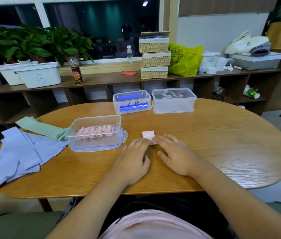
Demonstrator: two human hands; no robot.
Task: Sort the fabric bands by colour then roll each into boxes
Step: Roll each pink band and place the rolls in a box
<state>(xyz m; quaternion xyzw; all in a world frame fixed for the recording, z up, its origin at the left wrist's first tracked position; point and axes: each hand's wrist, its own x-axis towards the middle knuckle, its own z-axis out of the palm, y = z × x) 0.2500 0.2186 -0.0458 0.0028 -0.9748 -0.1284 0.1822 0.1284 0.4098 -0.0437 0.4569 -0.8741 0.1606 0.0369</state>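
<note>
Pink rolls (95, 132) lie in a clear box (77, 125), lilac bands (20, 152) and mint-green bands (39, 126) on the wood-grain table (222, 144).

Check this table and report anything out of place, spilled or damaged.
Nothing spilled or damaged. The one untidy spot is the purple bands on the table, far left: a loose, fanned heap, its near tips seeming to hang over the edge. The green bands lie neater; pink rolls sit lined up in the open box.
</note>
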